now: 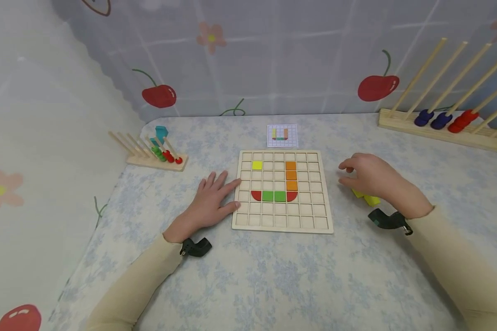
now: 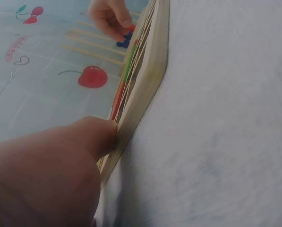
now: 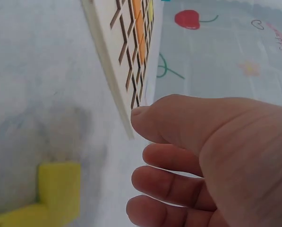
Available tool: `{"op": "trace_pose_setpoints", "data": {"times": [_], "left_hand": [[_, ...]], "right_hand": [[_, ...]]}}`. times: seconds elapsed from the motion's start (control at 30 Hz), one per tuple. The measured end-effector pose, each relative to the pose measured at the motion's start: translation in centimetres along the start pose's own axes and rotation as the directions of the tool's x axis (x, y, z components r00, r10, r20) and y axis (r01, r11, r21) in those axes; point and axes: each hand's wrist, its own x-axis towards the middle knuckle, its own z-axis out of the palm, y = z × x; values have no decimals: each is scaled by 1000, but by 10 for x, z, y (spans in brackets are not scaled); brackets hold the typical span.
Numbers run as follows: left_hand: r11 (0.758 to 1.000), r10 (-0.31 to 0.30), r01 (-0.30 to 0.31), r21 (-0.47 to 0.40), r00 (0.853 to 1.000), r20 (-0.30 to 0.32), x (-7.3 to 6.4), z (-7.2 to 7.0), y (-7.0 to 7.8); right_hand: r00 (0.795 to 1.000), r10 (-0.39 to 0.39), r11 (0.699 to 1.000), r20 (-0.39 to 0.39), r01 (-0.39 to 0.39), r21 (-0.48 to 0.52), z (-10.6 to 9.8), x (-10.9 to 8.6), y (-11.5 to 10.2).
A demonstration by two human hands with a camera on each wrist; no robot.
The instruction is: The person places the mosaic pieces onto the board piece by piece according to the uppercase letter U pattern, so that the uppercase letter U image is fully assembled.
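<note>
A wooden grid board lies on the table, holding one yellow square, a column of orange squares, two green squares and red rounded pieces at both ends of the green row. My left hand rests with spread fingers at the board's left edge, its thumb touching the rim in the left wrist view. To the right of the board, my right hand hovers with loosely bent fingers and nothing visible between them. Yellow blocks lie below it, partly hidden in the head view.
A pattern card lies behind the board, showing a similar coloured shape. At the back left stands a small peg rack with green and red beads, beside teal pieces. A larger peg rack with blue and red beads stands back right.
</note>
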Motion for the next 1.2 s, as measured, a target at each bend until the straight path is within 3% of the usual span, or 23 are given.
{"op": "trace_pose_setpoints", "data": {"times": [0.43,0.63,0.93,1.2], "left_hand": [[1000,-4,4,-8,1000,-6,-1,2,-1],[1000,2,-2,-6,1000,-14,-2,1,-1],[1000,5,-5,-13,1000,-17,-2,0,0],[1000,7,-7,-12,1000,-10,-1,0,0]], "right_hand": [[995,90,996,32,-90,12,8,-42,19],[993,119,993,8,-119,0,17,-56,26],[983,185,983,-6,-185,3,25,-65,33],[985,170,985,22,-170,12,24,-65,33]]}}
